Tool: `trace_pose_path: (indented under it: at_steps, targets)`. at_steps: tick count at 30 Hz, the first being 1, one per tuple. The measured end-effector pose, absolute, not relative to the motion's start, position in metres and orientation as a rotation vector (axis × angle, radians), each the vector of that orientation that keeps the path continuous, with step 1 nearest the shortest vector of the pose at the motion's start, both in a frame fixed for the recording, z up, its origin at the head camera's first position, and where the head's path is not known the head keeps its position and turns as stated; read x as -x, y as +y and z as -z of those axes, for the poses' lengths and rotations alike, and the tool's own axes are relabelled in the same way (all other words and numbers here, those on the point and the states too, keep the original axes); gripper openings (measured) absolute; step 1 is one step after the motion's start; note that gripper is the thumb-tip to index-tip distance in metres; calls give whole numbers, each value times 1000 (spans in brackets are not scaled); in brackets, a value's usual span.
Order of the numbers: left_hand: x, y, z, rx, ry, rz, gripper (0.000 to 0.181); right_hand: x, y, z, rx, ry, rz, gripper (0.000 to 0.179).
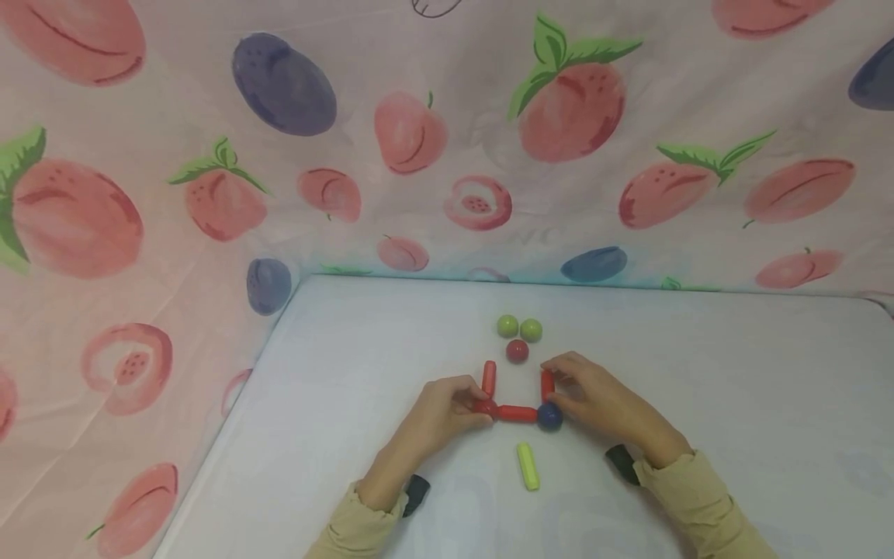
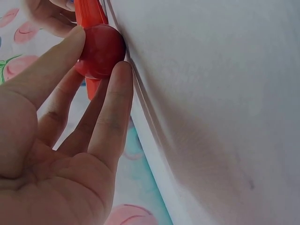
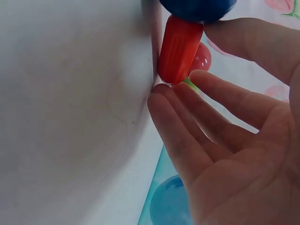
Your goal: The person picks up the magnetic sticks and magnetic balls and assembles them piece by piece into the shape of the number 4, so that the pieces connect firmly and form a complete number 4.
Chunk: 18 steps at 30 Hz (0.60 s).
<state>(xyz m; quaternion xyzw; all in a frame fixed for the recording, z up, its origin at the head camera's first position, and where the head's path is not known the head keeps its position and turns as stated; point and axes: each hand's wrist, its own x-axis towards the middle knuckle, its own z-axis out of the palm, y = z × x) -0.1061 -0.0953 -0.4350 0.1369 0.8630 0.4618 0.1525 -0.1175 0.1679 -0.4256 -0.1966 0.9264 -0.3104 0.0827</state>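
Pinching a red ball, the left hand sits left of the blue ball, a crosswise rod between. Nearer the blue ball, the right hand spans the right rod, which points away from the person; whether this grip pinches, I cannot tell.

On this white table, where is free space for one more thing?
Free: the white table rightward of the right hand, and between the left hand and the table's left edge. Crowded: the middle, with red sticks, balls and the yellow stick.
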Motion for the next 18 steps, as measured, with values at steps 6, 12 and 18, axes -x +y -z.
trace_pose_path:
  at_steps: [6,12,18]
  targets:
    - [106,-95,435,-385,2466,-1335,21,121,166,423,556,2763,903,40]
    - [106,-95,435,-382,2466,-1335,21,127,160,417,541,2753,912,41]
    - [106,-94,434,-392,2467,-1337,20,134,153,410,535,2762,912,45]
